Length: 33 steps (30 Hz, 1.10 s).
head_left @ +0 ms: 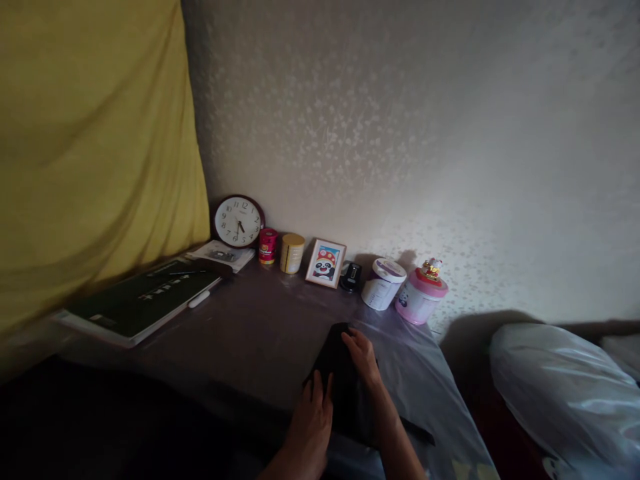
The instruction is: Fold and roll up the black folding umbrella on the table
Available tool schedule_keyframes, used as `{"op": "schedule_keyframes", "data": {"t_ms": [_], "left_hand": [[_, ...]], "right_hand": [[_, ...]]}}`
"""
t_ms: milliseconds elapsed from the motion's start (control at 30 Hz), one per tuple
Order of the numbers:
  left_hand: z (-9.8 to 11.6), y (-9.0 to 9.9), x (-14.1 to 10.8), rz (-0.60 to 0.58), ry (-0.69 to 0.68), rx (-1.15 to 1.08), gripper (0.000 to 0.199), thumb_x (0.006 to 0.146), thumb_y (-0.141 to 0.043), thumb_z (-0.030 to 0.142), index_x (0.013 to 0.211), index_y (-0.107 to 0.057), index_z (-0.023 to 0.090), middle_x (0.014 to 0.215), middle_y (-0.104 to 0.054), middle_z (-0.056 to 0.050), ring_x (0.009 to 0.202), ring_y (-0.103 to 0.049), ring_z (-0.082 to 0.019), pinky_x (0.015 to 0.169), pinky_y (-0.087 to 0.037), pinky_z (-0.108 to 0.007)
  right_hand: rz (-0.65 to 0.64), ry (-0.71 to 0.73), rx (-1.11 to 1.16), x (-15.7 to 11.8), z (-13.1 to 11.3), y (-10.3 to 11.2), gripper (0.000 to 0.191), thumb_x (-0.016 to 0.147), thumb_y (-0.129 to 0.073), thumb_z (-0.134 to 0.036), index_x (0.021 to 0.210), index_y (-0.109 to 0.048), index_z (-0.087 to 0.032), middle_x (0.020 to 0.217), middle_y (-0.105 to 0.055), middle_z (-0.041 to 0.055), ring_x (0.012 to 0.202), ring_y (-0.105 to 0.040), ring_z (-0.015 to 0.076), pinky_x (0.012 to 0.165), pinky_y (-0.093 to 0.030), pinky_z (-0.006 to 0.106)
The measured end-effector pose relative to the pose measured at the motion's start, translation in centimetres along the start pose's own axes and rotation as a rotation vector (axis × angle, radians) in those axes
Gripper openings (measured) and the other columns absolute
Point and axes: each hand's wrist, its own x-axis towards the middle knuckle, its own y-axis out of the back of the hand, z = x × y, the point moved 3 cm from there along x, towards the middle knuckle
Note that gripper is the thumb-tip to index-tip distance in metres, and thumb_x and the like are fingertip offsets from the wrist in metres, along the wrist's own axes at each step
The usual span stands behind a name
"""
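A black cloth item with a loose strap [417, 430], perhaps a bag, lies near the front edge of the table; it is too dark to make out its exact kind. My left hand [311, 417] rests on the near left part of the black cloth item [337, 363], its fingers stretched out and apart. At the far right edge of the cloth, my right hand [361, 355] has its fingers bent around the rim and grips it.
Along the wall stand a clock [239, 220], a pink can [267, 247], a yellow canister [292, 253], a framed panda picture [326, 263], a small black device [351, 277], a white tub [384, 285] and a pink tub [421, 298]. A large dark book [145, 300] lies left.
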Motion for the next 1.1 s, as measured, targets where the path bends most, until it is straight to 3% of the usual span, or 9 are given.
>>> {"op": "schedule_keyframes", "data": {"t_ms": [167, 333, 500, 600, 733, 833, 1000, 1100], "left_hand": [[-0.5, -0.2, 0.1, -0.029, 0.066, -0.079, 0.068, 0.066, -0.053, 0.011, 0.132, -0.037, 0.002, 0.145, -0.025, -0.023, 0.132, -0.027, -0.034, 0.106, -0.028, -0.045], [-1.0, 1.0, -0.2, 0.012, 0.112, -0.19, 0.084, 0.064, -0.042, -0.002, 0.142, -0.011, 0.007, 0.145, -0.029, -0.018, 0.133, -0.028, -0.025, 0.107, -0.03, -0.04], [-1.7, 1.9, -1.9, 0.059, 0.141, -0.21, 0.085, 0.07, -0.041, 0.003, 0.142, 0.004, 0.011, 0.143, -0.033, -0.015, 0.128, -0.036, -0.023, 0.103, -0.035, -0.039], [-1.4, 3.1, -2.4, 0.168, 0.126, -0.144, 0.07, 0.077, -0.042, 0.012, 0.142, -0.015, 0.017, 0.136, -0.041, -0.014, 0.123, -0.042, -0.026, 0.1, -0.038, -0.043], [0.3, 4.7, -1.1, 0.21, -0.046, -0.095, 0.043, 0.081, -0.044, 0.019, 0.125, -0.046, 0.019, 0.132, -0.044, -0.011, 0.121, -0.043, -0.027, 0.1, -0.037, -0.044], [0.8, 5.3, -0.1, 0.206, -0.079, -0.086, 0.034, 0.08, -0.048, 0.02, 0.114, -0.053, 0.018, 0.127, -0.048, -0.01, 0.12, -0.042, -0.028, 0.101, -0.035, -0.046], [0.1, 5.4, 0.3, 0.203, 0.066, -0.098, 0.019, 0.084, -0.042, 0.018, 0.094, -0.058, 0.019, 0.103, -0.056, -0.006, 0.095, -0.054, -0.023, 0.087, -0.044, -0.041], [-0.1, 4.8, 0.6, 0.22, 0.071, -0.09, 0.022, 0.084, -0.044, 0.02, 0.102, -0.056, 0.017, 0.111, -0.054, -0.009, 0.103, -0.052, -0.025, 0.09, -0.043, -0.043]], "right_hand": [[0.038, 0.027, -0.169, 0.4, 0.5, -1.6, 0.046, 0.071, -0.055, -0.044, 0.102, -0.063, -0.011, 0.074, -0.07, 0.0069, 0.07, -0.064, 0.0221, 0.063, -0.048, 0.031], [-0.049, 0.028, -0.268, 0.4, 0.1, -2.8, 0.04, 0.077, -0.05, -0.039, 0.105, -0.057, -0.012, 0.068, -0.068, 0.0037, 0.061, -0.064, 0.0176, 0.057, -0.046, 0.027], [-0.209, 0.08, -0.255, -0.5, -1.0, -3.3, 0.031, 0.084, -0.042, -0.038, 0.1, -0.055, -0.015, 0.07, -0.07, 0.001, 0.053, -0.062, 0.012, 0.058, -0.045, 0.024], [-0.255, 0.115, -0.293, -1.1, -1.8, -3.3, 0.026, 0.085, -0.041, -0.036, 0.091, -0.058, -0.018, 0.074, -0.072, 0.0014, 0.057, -0.063, 0.0125, 0.062, -0.045, 0.025], [-0.321, 0.164, -0.341, -1.6, -2.4, -3.4, 0.024, 0.086, -0.041, -0.035, 0.083, -0.061, -0.02, 0.074, -0.072, 0.0008, 0.063, -0.064, 0.0143, 0.063, -0.045, 0.026], [-0.352, 0.21, -0.356, -1.8, -2.4, -3.5, 0.025, 0.087, -0.041, -0.034, 0.084, -0.063, -0.022, 0.075, -0.073, 0.0003, 0.069, -0.065, 0.0155, 0.064, -0.045, 0.026], [-0.376, 0.271, -0.356, -1.9, -2.3, -3.4, 0.027, 0.088, -0.041, -0.035, 0.083, -0.065, -0.023, 0.078, -0.073, 0.0, 0.076, -0.065, 0.0159, 0.071, -0.045, 0.026], [-0.41, 0.28, -0.353, -2.1, -2.5, -3.3, 0.027, 0.089, -0.041, -0.034, 0.085, -0.066, -0.023, 0.078, -0.072, -0.0004, 0.076, -0.065, 0.0154, 0.071, -0.046, 0.025]]}}
